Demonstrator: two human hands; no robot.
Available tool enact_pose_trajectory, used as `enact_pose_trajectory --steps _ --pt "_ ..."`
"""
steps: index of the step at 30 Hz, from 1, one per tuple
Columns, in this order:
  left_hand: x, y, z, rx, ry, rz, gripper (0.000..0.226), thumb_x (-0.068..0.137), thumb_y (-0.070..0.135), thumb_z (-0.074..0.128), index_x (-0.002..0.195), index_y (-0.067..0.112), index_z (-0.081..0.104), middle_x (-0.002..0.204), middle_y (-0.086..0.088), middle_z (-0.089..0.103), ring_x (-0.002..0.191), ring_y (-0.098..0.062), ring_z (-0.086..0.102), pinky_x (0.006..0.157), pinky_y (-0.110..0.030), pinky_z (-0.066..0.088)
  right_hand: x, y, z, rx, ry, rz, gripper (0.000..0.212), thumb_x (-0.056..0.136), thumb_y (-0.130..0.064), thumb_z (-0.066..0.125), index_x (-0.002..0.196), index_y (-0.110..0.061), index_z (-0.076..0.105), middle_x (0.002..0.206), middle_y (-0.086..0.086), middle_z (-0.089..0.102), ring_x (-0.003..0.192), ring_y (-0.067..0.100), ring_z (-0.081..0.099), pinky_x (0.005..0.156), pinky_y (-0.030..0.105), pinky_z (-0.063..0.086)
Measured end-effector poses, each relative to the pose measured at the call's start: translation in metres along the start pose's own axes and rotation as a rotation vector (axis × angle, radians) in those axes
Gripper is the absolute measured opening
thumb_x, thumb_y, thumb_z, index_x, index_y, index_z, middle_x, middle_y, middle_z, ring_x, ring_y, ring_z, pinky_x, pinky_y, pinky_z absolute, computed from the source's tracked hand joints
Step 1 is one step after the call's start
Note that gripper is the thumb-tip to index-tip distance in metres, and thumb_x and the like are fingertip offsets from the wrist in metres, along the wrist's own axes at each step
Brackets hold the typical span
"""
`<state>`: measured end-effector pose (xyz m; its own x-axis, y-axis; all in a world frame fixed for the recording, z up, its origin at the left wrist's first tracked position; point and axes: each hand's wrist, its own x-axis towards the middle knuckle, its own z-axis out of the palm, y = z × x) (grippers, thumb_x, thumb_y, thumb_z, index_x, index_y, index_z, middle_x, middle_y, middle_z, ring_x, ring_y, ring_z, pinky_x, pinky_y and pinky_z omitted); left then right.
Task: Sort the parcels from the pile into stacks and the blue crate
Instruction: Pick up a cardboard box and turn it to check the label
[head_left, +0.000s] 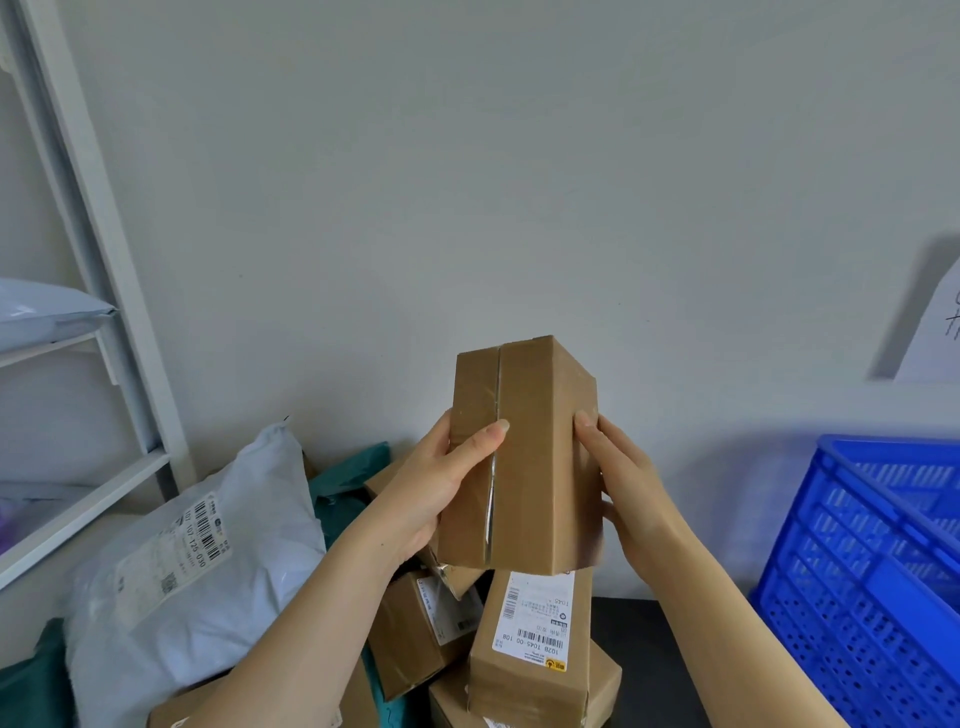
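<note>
While raised upright above the pile (530, 649), cardboard box (524, 457) sits between both hands | left hand (431, 493) grips its left side, thumb across front | right hand (623, 488) clasps right side | blue crate (872, 561) right.

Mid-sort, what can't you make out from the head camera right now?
Head view only.
The held box: any label is on faces turned away.
The blue crate: inside hidden by its wall, cut by the right edge.
The pile boxes: partly covered by the forearms.
The white mailer: label text too small to read.
</note>
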<state>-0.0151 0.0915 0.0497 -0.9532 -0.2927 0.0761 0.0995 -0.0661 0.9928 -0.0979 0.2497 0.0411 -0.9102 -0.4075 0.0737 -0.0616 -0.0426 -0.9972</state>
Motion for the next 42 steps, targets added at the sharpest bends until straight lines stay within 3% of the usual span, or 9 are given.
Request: enact_pose_trajectory --steps 3,7,11,14,21,24,30,36,42 --pt "0.004 -0.009 -0.004 0.013 0.099 0.038 0.067 0.073 0.048 0.065 0.136 0.04 0.041 0.118 0.007 0.063 0.105 -0.009 0.061 0.094 -0.037 0.049 0.002 0.004 -0.003 0.042 0.057 0.038 0.007 0.095 -0.042 0.053 0.1 -0.042 0.057 0.103 -0.02 0.056 0.1 0.006 0.051 0.091 0.032 0.035" --pt "0.006 -0.016 -0.005 0.106 0.172 0.081 0.063 0.087 0.05 0.055 0.144 0.044 0.03 0.13 0.009 0.051 0.112 -0.005 0.052 0.095 -0.029 0.043 0.003 0.008 0.0 0.059 0.093 0.041 0.031 0.098 -0.037 0.05 0.127 -0.028 0.057 0.116 -0.009 0.059 0.111 0.014 0.051 0.095 0.032 0.039" --pt "0.006 -0.014 -0.003 0.127 0.091 -0.015 0.095 0.061 0.071 0.061 0.144 0.041 0.026 0.131 0.012 0.051 0.119 -0.014 0.051 0.098 -0.036 0.045 0.002 0.008 0.002 0.035 0.088 0.017 0.025 0.101 -0.03 0.046 0.123 -0.033 0.057 0.095 -0.018 0.057 0.092 0.006 0.054 0.085 0.026 0.039" --pt "0.003 -0.011 -0.005 0.033 0.105 -0.076 0.085 0.059 0.05 0.074 0.132 0.041 0.033 0.116 0.008 0.058 0.103 -0.014 0.058 0.076 -0.031 0.05 0.0 0.005 0.0 -0.005 0.104 -0.016 0.026 0.102 -0.019 0.043 0.109 -0.034 0.063 0.091 -0.02 0.063 0.083 0.0 0.059 0.069 0.018 0.046" --pt "-0.006 -0.025 -0.015 -0.48 0.086 -0.221 0.04 0.067 0.033 0.065 0.103 0.016 0.064 0.081 -0.008 0.073 0.083 -0.025 0.064 0.068 -0.037 0.05 -0.003 0.011 -0.001 0.083 0.039 0.093 0.035 0.097 -0.032 0.053 0.132 -0.029 0.055 0.126 0.001 0.061 0.118 0.021 0.056 0.101 0.04 0.047" --pt "-0.005 -0.029 -0.012 -0.545 0.094 -0.204 0.036 0.068 0.033 0.064 0.1 0.016 0.065 0.076 -0.008 0.073 0.082 -0.026 0.063 0.07 -0.038 0.049 -0.008 0.011 0.004 0.182 -0.067 0.267 0.043 0.092 -0.053 0.049 0.124 -0.027 0.061 0.112 0.0 0.07 0.105 0.022 0.065 0.093 0.041 0.051" --pt "-0.005 -0.029 -0.009 -0.596 0.084 -0.225 0.038 0.068 0.037 0.065 0.1 0.017 0.067 0.078 -0.008 0.072 0.077 -0.024 0.064 0.068 -0.034 0.051 -0.012 0.008 0.004 0.462 -0.228 0.329 0.051 0.076 -0.057 0.057 0.118 -0.028 0.06 0.086 0.005 0.074 0.072 0.021 0.071 0.061 0.031 0.055" --pt "-0.004 -0.028 -0.01 -0.52 0.042 -0.248 0.04 0.071 0.04 0.066 0.103 0.017 0.068 0.082 -0.008 0.073 0.07 -0.022 0.068 0.066 -0.032 0.053 -0.013 0.009 0.002 0.482 -0.26 0.347 0.058 0.065 -0.055 0.063 0.11 -0.019 0.063 0.082 0.009 0.072 0.07 0.024 0.07 0.06 0.033 0.055" --pt "-0.006 -0.03 -0.01 -0.476 0.074 -0.252 0.031 0.084 0.047 0.057 0.103 0.024 0.066 0.078 -0.006 0.074 0.07 -0.023 0.068 0.061 -0.033 0.052 -0.01 -0.003 0.005 0.33 -0.223 0.31 0.037 0.089 -0.05 0.055 0.109 -0.02 0.063 0.076 0.004 0.074 0.064 0.019 0.07 0.059 0.029 0.053"
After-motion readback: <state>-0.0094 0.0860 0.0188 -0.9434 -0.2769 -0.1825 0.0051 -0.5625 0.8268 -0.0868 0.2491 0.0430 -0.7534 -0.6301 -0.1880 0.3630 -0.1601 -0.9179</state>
